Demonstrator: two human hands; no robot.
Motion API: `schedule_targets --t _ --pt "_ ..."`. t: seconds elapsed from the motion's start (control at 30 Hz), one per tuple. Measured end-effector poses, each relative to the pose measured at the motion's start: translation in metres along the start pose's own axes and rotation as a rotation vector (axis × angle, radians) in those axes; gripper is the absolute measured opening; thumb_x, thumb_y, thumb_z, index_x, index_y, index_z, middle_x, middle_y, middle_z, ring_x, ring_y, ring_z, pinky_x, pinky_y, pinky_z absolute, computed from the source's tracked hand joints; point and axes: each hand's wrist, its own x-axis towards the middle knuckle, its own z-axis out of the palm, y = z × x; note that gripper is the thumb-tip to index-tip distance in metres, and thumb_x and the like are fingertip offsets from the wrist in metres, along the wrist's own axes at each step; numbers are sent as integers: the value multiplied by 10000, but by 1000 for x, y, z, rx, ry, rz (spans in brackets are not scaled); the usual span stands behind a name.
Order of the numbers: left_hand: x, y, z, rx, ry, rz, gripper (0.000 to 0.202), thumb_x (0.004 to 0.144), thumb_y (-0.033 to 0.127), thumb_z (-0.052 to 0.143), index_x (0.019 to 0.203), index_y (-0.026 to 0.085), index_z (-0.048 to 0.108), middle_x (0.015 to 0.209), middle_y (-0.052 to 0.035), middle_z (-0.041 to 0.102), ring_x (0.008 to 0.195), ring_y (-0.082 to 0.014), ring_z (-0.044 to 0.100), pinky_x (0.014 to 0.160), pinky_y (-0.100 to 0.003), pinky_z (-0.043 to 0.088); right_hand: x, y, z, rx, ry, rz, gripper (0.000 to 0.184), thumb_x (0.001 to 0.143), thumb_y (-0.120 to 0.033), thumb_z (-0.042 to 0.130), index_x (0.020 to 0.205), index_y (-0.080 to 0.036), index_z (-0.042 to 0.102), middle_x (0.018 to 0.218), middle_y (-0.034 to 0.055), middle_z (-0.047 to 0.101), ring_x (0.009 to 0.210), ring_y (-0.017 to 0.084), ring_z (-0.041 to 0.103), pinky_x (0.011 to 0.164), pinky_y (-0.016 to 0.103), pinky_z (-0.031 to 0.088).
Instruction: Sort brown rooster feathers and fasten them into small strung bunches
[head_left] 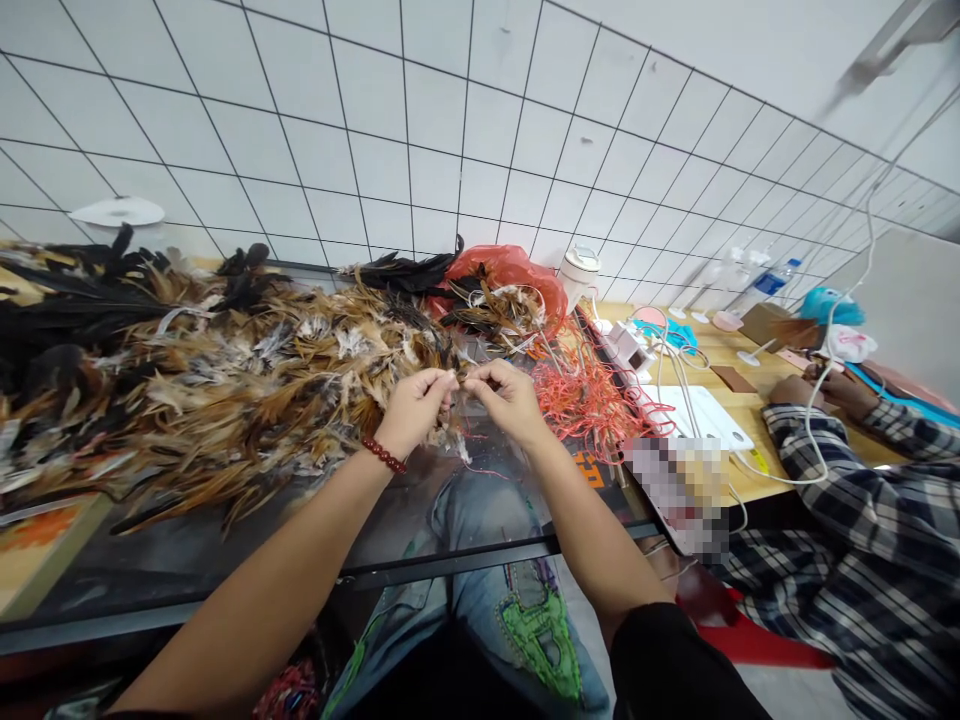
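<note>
My left hand (417, 408), with a red bead bracelet on its wrist, and my right hand (508, 395) meet above a glass table top (420, 545). Both pinch a small bundle of feathers (457, 380) between their fingertips. A thin pink string (487, 468) hangs below the hands. A large heap of brown, black and white feathers (210, 385) lies just beyond and to the left of my hands.
A tangle of red-orange strings (592, 400) lies to the right, with a red plastic bag (517, 275) behind it. A white jar (579, 275) stands near the tiled wall. At right, a person in a plaid sleeve (847, 470) works at a wooden table with white cables.
</note>
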Motion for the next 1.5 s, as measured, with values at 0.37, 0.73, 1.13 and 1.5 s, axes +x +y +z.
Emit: schedule_targets --t 0.37,0.73,1.13,1.5 --pt "6 5 -2 -368 232 34 235 757 380 695 704 163 625 571 25 529 510 -90 500 582 -241 458 -9 -13 1 -438 -790 147 85 678 -162 643 707 -184 720 658 -13 674 601 101 558 567 217 321" --pt "-1 3 0 126 -151 93 297 799 444 579 738 175 687 818 -58 719 835 -202 636 838 -318 472 -6 -2 -6 -320 -174 -71 121 831 -191 525 829 -186 646 726 4 674 619 106 569 628 206 402" --pt "3 1 -3 -95 3 -78 334 687 513 703 664 180 692 718 -46 692 700 -168 590 709 -282 466 -2 9 -3 -13 107 69 186 860 -295 585 936 -194 721 902 53 745 780 159 670 771 288 525" --pt "0 2 -1 -247 -75 -147 370 607 522 785 639 167 688 665 -30 654 623 -135 561 638 -258 457 3 9 10 484 -39 305 378 716 -505 727 906 -185 661 689 -10 632 590 108 564 609 254 497"
